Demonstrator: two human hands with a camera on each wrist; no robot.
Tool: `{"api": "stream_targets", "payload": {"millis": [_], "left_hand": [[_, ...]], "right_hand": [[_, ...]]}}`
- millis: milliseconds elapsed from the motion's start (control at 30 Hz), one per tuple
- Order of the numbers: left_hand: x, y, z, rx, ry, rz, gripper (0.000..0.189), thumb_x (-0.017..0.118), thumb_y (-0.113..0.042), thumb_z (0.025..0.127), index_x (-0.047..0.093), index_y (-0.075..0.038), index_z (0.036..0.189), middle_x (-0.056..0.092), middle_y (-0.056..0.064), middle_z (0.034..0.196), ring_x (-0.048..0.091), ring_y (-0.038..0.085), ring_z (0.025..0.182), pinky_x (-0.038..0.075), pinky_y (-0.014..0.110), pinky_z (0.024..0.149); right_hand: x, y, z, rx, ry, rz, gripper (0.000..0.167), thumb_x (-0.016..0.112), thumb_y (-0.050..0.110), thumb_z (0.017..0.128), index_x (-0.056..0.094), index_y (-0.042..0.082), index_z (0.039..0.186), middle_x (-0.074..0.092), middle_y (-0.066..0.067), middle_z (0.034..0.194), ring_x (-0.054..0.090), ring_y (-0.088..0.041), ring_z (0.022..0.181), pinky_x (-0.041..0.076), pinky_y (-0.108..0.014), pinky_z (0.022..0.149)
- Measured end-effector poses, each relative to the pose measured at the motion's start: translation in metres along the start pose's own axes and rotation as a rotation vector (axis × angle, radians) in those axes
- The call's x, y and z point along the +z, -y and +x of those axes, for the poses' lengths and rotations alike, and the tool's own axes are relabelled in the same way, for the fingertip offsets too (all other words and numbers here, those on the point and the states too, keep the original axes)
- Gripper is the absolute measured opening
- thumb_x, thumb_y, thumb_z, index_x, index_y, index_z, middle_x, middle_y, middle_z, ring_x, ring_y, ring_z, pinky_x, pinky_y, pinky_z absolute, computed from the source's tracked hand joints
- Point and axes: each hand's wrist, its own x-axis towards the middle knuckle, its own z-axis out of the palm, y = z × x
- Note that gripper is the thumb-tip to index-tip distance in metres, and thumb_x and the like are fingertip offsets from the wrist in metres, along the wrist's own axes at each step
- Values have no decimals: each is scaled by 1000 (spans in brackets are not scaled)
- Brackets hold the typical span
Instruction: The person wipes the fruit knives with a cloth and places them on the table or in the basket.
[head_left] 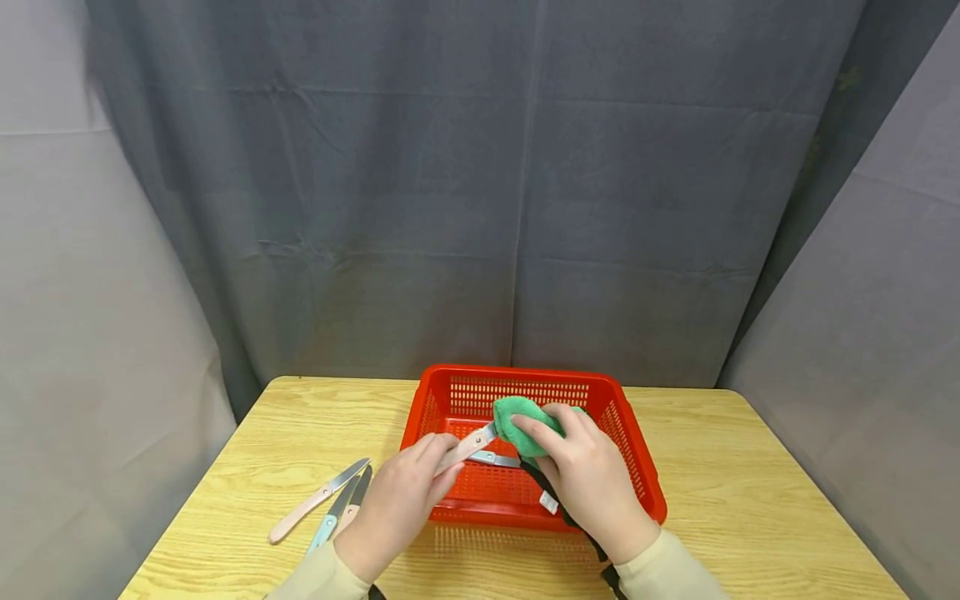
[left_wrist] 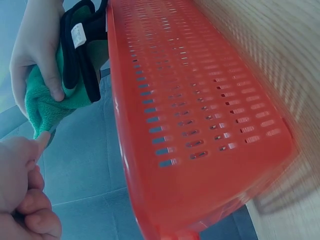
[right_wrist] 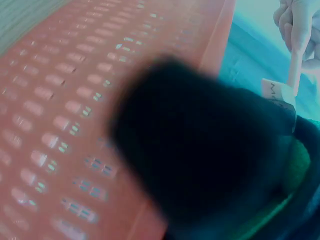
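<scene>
My left hand (head_left: 397, 502) grips a knife (head_left: 467, 447) by its pale pink handle, above the red basket (head_left: 517, 370). With my right hand (head_left: 592, 473) I pinch a green cloth (head_left: 517, 422) round that knife's blade, so most of the blade is hidden. The cloth has black trim and a white tag (left_wrist: 78, 35), and its black end hangs down over the basket's near side. Inside the basket lies another knife (head_left: 495, 459) with a light blue handle. A blurred black piece of the cloth's trim (right_wrist: 195, 145) fills the middle of the right wrist view.
Left of the basket, on the wooden table (head_left: 750, 483), lie a pink-handled knife (head_left: 303, 512), a light blue-handled knife (head_left: 326, 527) and another pink-handled knife (head_left: 351, 510), partly behind my left hand. A grey curtain (head_left: 390, 208) hangs behind the table, with pale cloth at both sides.
</scene>
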Motion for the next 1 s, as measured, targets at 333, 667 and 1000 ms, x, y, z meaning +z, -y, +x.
{"api": "stream_targets", "payload": {"millis": [333, 667, 1000], "left_hand": [[2, -1, 3, -51, 35, 4, 32, 84, -13, 86, 63, -13, 110, 63, -6, 91, 56, 9, 73, 55, 25, 67], [3, 0, 5, -83, 49, 0, 29, 82, -14, 88, 63, -13, 110, 62, -6, 90, 57, 9, 73, 55, 25, 67], [2, -3, 6, -22, 8, 13, 32, 84, -13, 86, 64, -14, 111, 63, -6, 90, 58, 10, 70, 54, 24, 64]], "right_hand": [[-3, -13, -2, 65, 3, -28, 63, 93, 8, 73, 70, 27, 128, 65, -11, 115, 66, -28, 96, 61, -43, 66], [-4, 6, -4, -111, -46, -1, 70, 97, 4, 63, 71, 25, 125, 66, -9, 111, 65, -24, 91, 61, -37, 68], [0, 7, -4, -149, -57, 20, 69, 97, 4, 63, 72, 26, 123, 66, -7, 111, 66, -23, 92, 61, -37, 71]]}}
